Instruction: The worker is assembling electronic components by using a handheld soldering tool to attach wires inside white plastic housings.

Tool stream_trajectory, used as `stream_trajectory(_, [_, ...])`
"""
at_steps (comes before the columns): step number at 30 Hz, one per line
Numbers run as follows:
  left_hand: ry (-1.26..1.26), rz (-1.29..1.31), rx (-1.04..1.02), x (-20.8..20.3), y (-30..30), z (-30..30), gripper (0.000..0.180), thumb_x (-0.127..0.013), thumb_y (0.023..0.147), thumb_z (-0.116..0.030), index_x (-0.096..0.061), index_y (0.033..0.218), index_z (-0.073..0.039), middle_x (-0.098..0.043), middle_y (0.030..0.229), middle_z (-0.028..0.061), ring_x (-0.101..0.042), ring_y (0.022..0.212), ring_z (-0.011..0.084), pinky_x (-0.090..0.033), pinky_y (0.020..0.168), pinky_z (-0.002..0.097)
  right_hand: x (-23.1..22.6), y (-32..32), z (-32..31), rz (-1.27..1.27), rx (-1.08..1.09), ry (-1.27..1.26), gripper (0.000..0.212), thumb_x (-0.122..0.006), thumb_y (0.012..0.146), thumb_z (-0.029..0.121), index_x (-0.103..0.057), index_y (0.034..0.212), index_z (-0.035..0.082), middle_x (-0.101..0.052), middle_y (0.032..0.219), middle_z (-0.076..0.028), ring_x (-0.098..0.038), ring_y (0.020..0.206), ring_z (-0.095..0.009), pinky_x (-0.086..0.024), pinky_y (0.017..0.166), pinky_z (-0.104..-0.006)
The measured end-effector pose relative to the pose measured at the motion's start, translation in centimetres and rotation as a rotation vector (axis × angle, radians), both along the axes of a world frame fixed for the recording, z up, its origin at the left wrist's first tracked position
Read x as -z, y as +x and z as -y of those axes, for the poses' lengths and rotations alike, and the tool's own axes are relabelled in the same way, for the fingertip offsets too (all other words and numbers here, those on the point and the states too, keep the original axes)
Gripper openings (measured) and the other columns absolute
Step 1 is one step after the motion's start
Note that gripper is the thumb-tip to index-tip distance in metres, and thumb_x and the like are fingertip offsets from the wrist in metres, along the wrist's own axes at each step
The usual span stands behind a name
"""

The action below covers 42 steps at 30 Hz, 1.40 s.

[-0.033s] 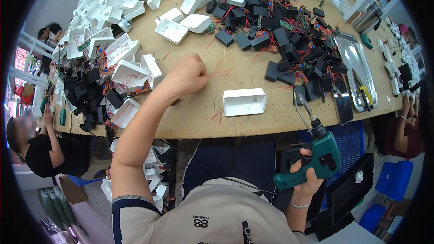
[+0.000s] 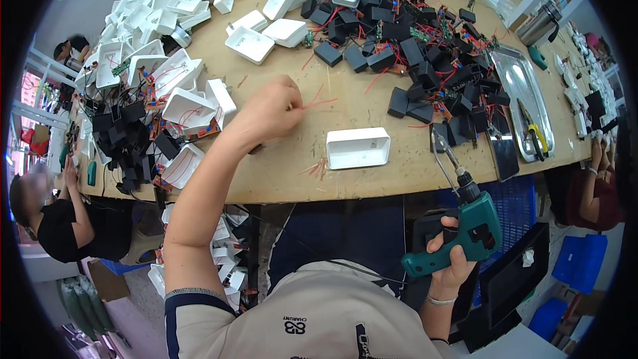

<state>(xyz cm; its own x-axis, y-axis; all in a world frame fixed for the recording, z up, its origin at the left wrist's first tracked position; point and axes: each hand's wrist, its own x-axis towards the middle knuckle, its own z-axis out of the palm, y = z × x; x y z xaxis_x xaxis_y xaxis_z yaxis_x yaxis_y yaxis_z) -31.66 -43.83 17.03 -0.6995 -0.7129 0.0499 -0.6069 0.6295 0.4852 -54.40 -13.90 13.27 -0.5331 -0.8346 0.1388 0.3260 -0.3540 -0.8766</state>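
Green and pistol-shaped, the tool point(image 2: 485, 221) sits at four o'clock in my remote view, gripped in the wrapped fingers of my right hand point(image 2: 453, 267). Its metal nose points toward eleven. My left hand point(image 2: 271, 112) is at half past ten, close to centre, at the brown tabletop point(image 2: 259, 183); its fingers curl inward beside thin red wires point(image 2: 321, 102), and I cannot tell whether they pinch them. Between two and three o'clock, near centre, I have a white box point(image 2: 357, 149), its open side facing up. Red scraps point(image 2: 318, 167) lie just off its eight o'clock side. Black blocks point(image 2: 425, 76) spread from one to two o'clock; white cases point(image 2: 183, 3) heap up at eleven. At half past two, a metal tray point(image 2: 510, 83) bears yellow-handled pliers point(image 2: 534, 134).
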Motion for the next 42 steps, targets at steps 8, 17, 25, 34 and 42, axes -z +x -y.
stream_trajectory(8, [0.243, -0.409, -0.068, -1.3, 1.2, -4.4, 0.012, -0.058, 0.075, -0.002, -0.061, 0.087, 0.001, -0.055, 0.079, 0.0075, -0.052, 0.062, 0.0141, -0.041, 0.057, 0.0247, -0.3, 0.5, 1.5, 0.111, -0.101, -0.048, 0.057, -0.055, 0.084, 0.021, -0.028, 0.127, -0.004, -0.045, 0.117, -0.023, -0.055, 0.07, -0.018, -0.049, 0.055, -0.0261])
stream_trajectory(17, [-0.029, -0.622, 0.134, 1.3, -2.0, -9.7, 0.015, -0.061, 0.068, -0.001, -0.062, 0.083, -0.003, -0.053, 0.068, 0.0071, -0.053, 0.059, 0.0204, -0.041, 0.054, 0.0294, -0.3, 3.9, 5.8, 0.449, -0.338, -0.137, 0.063, -0.053, 0.085, 0.027, -0.02, 0.135, 0.005, -0.026, 0.133, -0.028, -0.054, 0.085, -0.02, -0.051, 0.063, -0.0282])
stream_trajectory(25, [-0.044, -0.562, 0.176, 1.2, -2.9, -10.3, 0.011, -0.063, 0.068, -0.007, -0.063, 0.079, -0.008, -0.053, 0.064, 0.0033, -0.053, 0.055, 0.0183, -0.038, 0.047, 0.0286, -0.7, 5.2, 8.1, 0.523, -0.473, -0.138, 0.065, -0.053, 0.085, 0.031, -0.019, 0.135, 0.008, -0.024, 0.132, -0.03, -0.052, 0.104, -0.029, -0.054, 0.068, -0.0307])
stream_trajectory(34, [0.1, -0.601, 0.168, 1.7, -2.9, -10.5, 0.01, -0.064, 0.07, 0.001, -0.061, 0.079, -0.001, -0.054, 0.067, 0.0035, -0.048, 0.053, 0.009, -0.035, 0.045, 0.0218, -0.1, 5.0, 8.4, 0.488, -0.389, -0.024, 0.058, -0.051, 0.085, 0.034, -0.03, 0.129, 0.002, -0.04, 0.121, -0.028, -0.049, 0.109, -0.033, -0.052, 0.071, -0.0315])
stream_trajectory(42, [-0.061, -0.625, 0.025, 2.3, -3.0, -11.0, 0.01, -0.066, 0.067, -0.002, -0.061, 0.075, -0.005, -0.048, 0.06, 0.0007, -0.044, 0.05, 0.011, -0.032, 0.048, 0.0241, 0.9, 4.3, 8.3, 0.386, -0.297, -0.028, 0.06, -0.05, 0.086, 0.034, -0.028, 0.13, 0.001, -0.039, 0.124, -0.026, -0.048, 0.111, -0.033, -0.052, 0.075, -0.0325])
